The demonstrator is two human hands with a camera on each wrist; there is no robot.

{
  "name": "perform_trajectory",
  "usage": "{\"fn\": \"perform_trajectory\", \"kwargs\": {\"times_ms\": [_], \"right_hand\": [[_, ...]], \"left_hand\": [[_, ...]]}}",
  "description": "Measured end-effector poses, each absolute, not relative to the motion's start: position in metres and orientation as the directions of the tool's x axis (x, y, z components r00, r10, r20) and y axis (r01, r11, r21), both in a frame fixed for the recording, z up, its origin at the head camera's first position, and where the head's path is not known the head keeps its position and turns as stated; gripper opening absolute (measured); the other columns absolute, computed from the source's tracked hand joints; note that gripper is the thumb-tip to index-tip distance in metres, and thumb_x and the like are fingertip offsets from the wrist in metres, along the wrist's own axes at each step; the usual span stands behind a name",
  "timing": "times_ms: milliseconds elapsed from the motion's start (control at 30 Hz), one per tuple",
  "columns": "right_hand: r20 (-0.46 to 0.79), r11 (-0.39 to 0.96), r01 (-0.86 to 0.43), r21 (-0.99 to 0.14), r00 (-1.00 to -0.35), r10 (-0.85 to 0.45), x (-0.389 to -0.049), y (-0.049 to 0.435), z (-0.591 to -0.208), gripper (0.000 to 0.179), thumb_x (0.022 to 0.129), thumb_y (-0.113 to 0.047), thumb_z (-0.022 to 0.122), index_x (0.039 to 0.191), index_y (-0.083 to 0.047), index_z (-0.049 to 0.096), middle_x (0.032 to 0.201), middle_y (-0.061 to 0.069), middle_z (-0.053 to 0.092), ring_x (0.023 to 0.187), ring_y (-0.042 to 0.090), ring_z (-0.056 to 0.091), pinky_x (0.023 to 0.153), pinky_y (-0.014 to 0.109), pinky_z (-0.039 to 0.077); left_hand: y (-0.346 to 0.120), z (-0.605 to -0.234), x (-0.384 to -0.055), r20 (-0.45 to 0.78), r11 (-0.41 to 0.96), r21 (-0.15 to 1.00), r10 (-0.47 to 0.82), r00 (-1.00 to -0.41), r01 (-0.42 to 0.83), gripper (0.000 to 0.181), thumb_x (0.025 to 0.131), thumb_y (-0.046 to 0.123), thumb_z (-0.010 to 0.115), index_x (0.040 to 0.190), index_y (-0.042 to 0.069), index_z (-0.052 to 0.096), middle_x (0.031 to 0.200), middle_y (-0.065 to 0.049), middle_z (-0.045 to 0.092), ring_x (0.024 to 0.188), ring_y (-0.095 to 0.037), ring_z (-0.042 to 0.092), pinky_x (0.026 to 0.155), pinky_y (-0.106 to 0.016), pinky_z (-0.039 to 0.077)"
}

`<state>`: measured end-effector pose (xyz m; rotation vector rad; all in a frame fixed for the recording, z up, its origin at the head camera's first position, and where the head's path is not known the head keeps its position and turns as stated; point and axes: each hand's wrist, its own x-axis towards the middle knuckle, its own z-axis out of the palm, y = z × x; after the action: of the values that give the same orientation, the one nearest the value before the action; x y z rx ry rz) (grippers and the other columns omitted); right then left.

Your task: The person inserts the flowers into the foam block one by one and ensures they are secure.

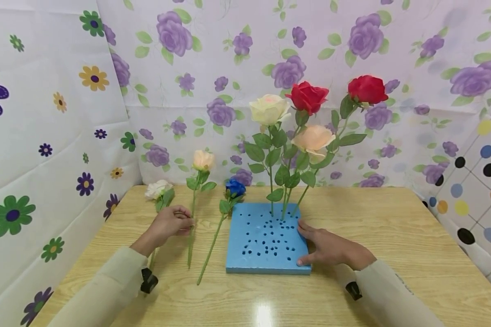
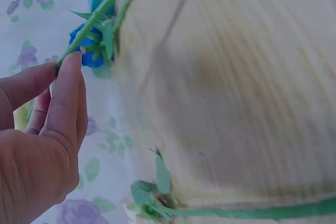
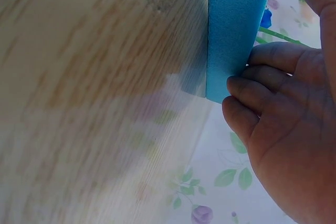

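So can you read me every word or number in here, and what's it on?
No words, numbers, brands or signs can be read.
Cream cloth right sleeve: small dark marks, too small and blurred to tell if they're letters.
Flat blue foam block: just holes, no writing showing.

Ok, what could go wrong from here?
The left hand pinches a peach rose by its thin stem, so it might swing or twist. The blue rose lies between that hand and the block, so it could get snagged if the hand moves across. The right hand touches only the block's right side, so a sideways push might shift it.
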<state>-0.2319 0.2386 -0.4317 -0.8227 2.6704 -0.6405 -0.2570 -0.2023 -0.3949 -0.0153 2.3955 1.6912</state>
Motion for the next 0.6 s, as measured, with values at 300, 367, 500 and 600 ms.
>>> {"fn": "perform_trajectory", "kwargs": {"times_ms": [300,367,500,600], "right_hand": [[-0.133,0.743,-0.46,-0.486,-0.802,-0.582,-0.233,0.239,-0.434,0.104,0.084,-0.055,0.075,0.152,0.009,0.029,0.162,0.024,0.016,0.145,0.042,0.025,0.114,0.054,0.032],[-0.132,0.746,-0.458,-0.484,-0.804,-0.579,-0.233,0.239,-0.433,0.104,0.084,-0.055,0.075,0.151,0.009,0.029,0.162,0.024,0.016,0.145,0.042,0.026,0.114,0.054,0.032],[-0.133,0.75,-0.452,-0.483,-0.809,-0.573,-0.232,0.239,-0.432,0.104,0.084,-0.054,0.076,0.151,0.009,0.03,0.162,0.023,0.016,0.145,0.042,0.026,0.114,0.053,0.032],[-0.136,0.751,-0.45,-0.483,-0.809,-0.572,-0.233,0.238,-0.432,0.104,0.084,-0.055,0.075,0.152,0.008,0.029,0.162,0.023,0.015,0.145,0.041,0.026,0.115,0.053,0.032]], "left_hand": [[-0.188,-0.383,-0.264,-0.112,0.324,0.944,0.165,-0.98,-0.054,0.008,0.097,0.0,0.064,0.101,-0.001,0.057,0.093,-0.011,0.063,0.086,-0.021,0.066,0.081,-0.04,0.061],[-0.185,-0.38,-0.266,-0.103,0.317,0.947,0.174,-0.979,-0.044,0.007,0.097,0.001,0.063,0.101,-0.002,0.058,0.095,-0.012,0.063,0.087,-0.022,0.066,0.081,-0.039,0.061],[-0.177,-0.372,-0.271,-0.087,0.311,0.95,0.185,-0.979,-0.026,0.006,0.098,0.004,0.064,0.098,0.002,0.059,0.094,-0.012,0.064,0.086,-0.02,0.066,0.081,-0.038,0.061],[-0.171,-0.367,-0.275,-0.074,0.317,0.948,0.19,-0.979,-0.01,0.007,0.099,0.005,0.063,0.101,0.0,0.059,0.094,-0.011,0.064,0.086,-0.02,0.066,0.083,-0.039,0.06]]}}
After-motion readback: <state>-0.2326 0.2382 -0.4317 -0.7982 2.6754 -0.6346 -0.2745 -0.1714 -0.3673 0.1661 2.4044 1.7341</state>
